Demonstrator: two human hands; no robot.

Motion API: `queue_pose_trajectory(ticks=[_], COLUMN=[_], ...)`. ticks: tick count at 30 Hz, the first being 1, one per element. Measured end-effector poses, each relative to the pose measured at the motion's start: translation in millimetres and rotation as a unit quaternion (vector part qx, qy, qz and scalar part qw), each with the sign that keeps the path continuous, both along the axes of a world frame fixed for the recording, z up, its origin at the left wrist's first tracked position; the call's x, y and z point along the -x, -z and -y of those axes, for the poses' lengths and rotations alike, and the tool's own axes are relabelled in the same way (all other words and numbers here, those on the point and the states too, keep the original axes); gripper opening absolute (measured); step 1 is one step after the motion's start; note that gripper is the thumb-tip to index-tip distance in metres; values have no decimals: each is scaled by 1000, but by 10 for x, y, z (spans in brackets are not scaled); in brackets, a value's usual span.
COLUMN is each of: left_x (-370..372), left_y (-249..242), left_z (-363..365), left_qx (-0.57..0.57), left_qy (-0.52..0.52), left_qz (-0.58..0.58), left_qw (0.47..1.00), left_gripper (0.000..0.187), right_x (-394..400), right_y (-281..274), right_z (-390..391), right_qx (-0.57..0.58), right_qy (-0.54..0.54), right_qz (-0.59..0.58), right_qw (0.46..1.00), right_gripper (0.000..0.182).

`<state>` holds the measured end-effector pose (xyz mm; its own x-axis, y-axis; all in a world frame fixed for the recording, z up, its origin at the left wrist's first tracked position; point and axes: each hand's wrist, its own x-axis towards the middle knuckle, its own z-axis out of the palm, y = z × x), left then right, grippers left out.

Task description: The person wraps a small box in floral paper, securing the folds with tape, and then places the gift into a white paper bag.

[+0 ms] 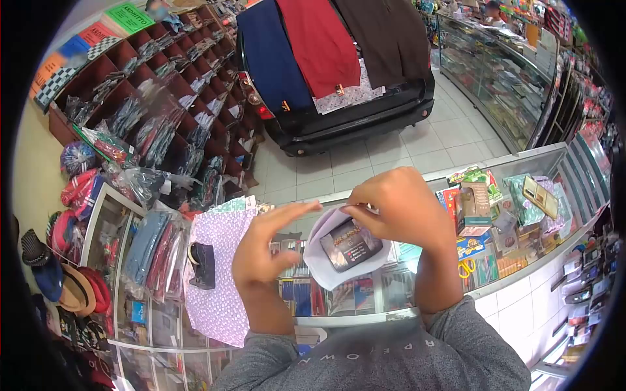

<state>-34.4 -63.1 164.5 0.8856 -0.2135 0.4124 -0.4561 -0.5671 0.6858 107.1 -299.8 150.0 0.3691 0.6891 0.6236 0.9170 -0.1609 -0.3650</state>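
My left hand (pixel 261 244) is raised over the counter, fingers stretched out and thumb apart, with nothing in it. Close to its thumb is a curved sheet of white paper (pixel 319 262). A dark flat packet (pixel 352 244) with small printing lies against the paper's inner side. My right hand (pixel 399 205) is closed in a pinch at the paper's upper edge; its fingertips are partly hidden. Left of my left hand, a purple patterned cloth (pixel 222 274) is spread over the counter, with a black item (pixel 203 266) on it.
The glass counter (pixel 365 316) runs in front of me. On its right are a brown box (pixel 473 205), yellow scissors (pixel 466 268) and a gold phone (pixel 540 197). Folded bagged clothes (pixel 153 251) sit left. Beyond stands a black car rear (pixel 352 124) draped with trousers, beside pigeonhole shelves (pixel 120 60).
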Motion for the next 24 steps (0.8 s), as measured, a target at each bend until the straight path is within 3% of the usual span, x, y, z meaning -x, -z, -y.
queue_pose_trajectory(ticks=[1,2,5,10,16,24], left_x=[21,37,155,171,129,110], left_y=[-95,-110,-143,-62,-19,-1], left_z=[40,52,130,283,138,74], left_qx=[-81,-94,-108,-65,-22,11], left_qy=[2,12,-43,-165,-178,-165], left_qz=[-55,-69,-144,-70,-66,-54], left_qw=[995,993,983,982,981,985], left_gripper=[84,70,56,34,33,32], right_x=[20,42,92,110,-26,-104], right_y=[-20,-32,-49,-69,-72,-73], right_z=[-7,-12,-29,-67,-1,127], right_qx=[1,2,5,-29,-79,-32], right_qy=[-16,-31,-45,-81,-73,-103], right_qz=[-15,-30,-30,-55,-91,-136], right_qw=[1000,999,999,995,990,985], right_gripper=[18,21,22,20,21,28])
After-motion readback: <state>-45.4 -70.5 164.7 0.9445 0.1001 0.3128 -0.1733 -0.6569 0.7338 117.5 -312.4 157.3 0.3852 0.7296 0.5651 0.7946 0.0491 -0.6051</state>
